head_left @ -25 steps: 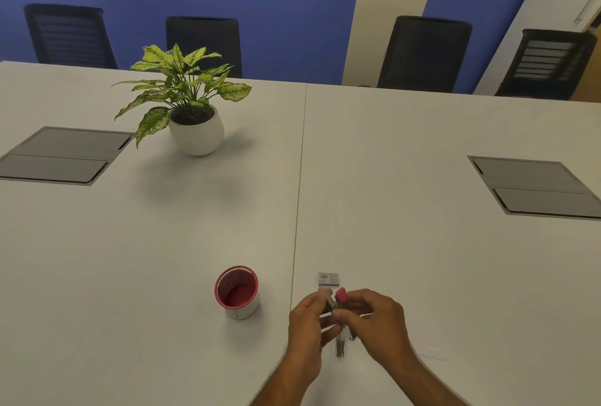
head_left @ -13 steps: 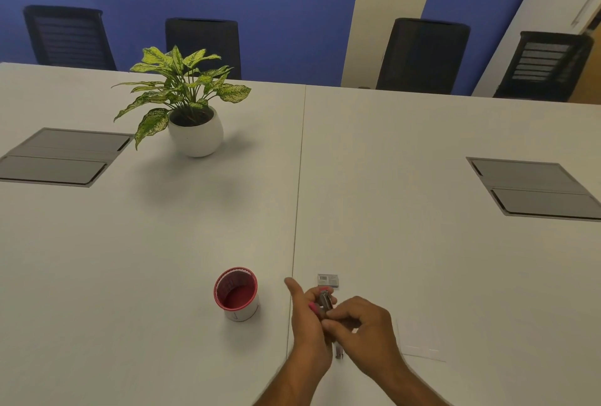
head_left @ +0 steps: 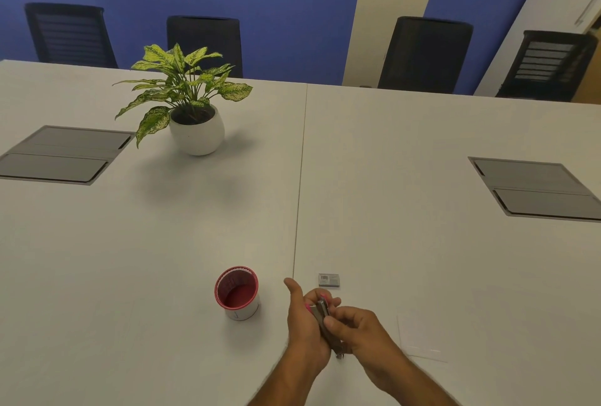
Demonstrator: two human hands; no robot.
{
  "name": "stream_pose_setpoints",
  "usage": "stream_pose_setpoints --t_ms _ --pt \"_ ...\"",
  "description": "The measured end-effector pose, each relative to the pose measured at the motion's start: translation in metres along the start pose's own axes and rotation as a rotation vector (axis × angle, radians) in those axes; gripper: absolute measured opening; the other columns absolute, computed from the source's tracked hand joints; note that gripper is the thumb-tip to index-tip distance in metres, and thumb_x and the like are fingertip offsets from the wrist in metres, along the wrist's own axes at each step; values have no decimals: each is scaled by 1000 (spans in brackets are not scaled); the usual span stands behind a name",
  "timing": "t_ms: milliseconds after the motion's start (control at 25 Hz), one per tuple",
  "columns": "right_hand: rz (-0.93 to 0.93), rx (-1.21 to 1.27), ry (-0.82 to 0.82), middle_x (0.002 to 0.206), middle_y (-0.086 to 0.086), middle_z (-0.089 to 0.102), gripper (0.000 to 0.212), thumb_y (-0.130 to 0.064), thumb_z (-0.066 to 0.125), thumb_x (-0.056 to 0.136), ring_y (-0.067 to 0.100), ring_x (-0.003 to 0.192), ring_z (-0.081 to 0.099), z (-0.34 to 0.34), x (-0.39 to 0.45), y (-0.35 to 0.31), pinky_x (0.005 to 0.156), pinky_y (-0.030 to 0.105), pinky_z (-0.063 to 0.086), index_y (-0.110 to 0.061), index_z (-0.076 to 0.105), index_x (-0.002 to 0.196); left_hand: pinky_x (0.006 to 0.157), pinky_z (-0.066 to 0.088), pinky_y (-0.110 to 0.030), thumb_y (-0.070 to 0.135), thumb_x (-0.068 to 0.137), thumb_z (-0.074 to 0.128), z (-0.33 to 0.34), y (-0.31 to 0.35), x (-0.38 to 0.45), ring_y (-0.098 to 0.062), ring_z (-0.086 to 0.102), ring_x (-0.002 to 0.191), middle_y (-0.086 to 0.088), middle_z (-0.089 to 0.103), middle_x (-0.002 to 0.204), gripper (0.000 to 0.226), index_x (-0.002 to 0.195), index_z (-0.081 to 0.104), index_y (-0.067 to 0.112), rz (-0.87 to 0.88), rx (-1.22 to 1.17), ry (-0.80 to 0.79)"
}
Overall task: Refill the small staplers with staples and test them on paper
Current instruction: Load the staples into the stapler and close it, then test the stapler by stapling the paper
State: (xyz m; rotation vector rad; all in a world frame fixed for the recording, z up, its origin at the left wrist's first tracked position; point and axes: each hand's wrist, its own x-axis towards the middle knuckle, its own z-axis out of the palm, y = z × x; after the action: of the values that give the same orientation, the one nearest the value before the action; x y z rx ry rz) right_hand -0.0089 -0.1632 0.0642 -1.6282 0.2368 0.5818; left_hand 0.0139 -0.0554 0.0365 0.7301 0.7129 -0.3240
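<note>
Close to the near edge of the white worktop, just right of its centre seam, both hands meet around a small stapler. The left hand cups it from the left, fingers curled behind the body and thumb sticking up free; its grip is wrapped on the stapler. The right hand comes in from the right with its grip pinched on the stapler's metal middle. The stapler is tilted, its far end raised between the fingertips and its near end pointing down toward the worktop; a bit of pink shows by the left fingers. Whether it is opened cannot be told, as the hands cover most of it.

Just right of the right hand a sheet of white paper lies flat, hardly standing out from the surface. Just beyond the hands sits a small grey staple box with a barcode on top. Left of the seam, near the left hand but apart from it, stands a red-rimmed cup, upright.

Further out, left of the seam, is a potted plant in a round white pot. A grey cable hatch is set into the left side of the worktop. Black chairs line the far edge.
</note>
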Motion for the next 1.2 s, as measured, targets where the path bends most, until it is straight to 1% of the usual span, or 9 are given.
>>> stream_pose_setpoints --t_ms 80,200,360,520,680,880,960,1080,1200 --pt "21 3 -13 88 7 78 18 -22 63 95 20 80 70 2 -1 1 79 38 56 -23 81 92 85 54 -46 81 83 27 -1 -1 2 -28 66 71 -15 69 68 85 58 67 10 -7 24 24" --pt "21 30 7 85 3 79 20 -18 64 94 15 76 71 5 -2 1 70 29 56 -24 82 87 73 55 -38 79 85 28 -2 -1 2 -25 64 63 -14 65 62 84 53 65 10 -11 32 36" --pt "7 31 43 82 4 78 17 -13 66 93 16 74 70 6 -2 0 64 25 53 -18 81 89 65 51 -33 77 87 29 -1 1 2 -21 58 54 -11 59 55 83 51 62 10 -20 24 38" --pt "13 13 79 91 6 78 14 -14 67 92 24 86 71 6 1 1 71 30 53 -13 80 97 59 48 -30 76 88 29 1 2 1 -19 55 49 -9 56 51 83 50 61 10 -20 33 40" --pt "25 10 81 86 2 78 12 -15 69 91 23 81 69 5 0 1 70 33 51 -14 81 91 56 48 -28 75 89 28 1 1 1 -17 54 45 -8 54 48 83 47 60 10 -16 45 44" --pt "14 -5 75 91 4 79 12 -12 69 90 17 90 72 5 1 1 77 33 55 -14 81 89 55 46 -27 77 86 31 3 2 1 -17 51 47 -9 50 48 81 51 55 7 -8 32 56" --pt "11 12 71 95 3 79 12 -13 70 90 13 94 71 5 1 1 83 40 56 -14 82 90 60 50 -30 80 83 30 3 3 1 -20 56 52 -10 55 51 84 52 58 8 -6 49 38" --pt "6 21 94 89 9 79 13 -15 67 92 34 90 72 4 3 3 87 53 56 -15 81 93 73 56 -41 83 81 27 2 3 1 -29 66 68 -14 66 60 90 65 70 6 -1 74 8" --pt "3 69 105 92 9 79 17 -14 63 95 36 92 72 2 7 4 86 53 57 -14 80 94 74 57 -45 81 80 36 2 4 -3 -31 68 78 -14 72 75 88 89 76 3 -4 95 -83"
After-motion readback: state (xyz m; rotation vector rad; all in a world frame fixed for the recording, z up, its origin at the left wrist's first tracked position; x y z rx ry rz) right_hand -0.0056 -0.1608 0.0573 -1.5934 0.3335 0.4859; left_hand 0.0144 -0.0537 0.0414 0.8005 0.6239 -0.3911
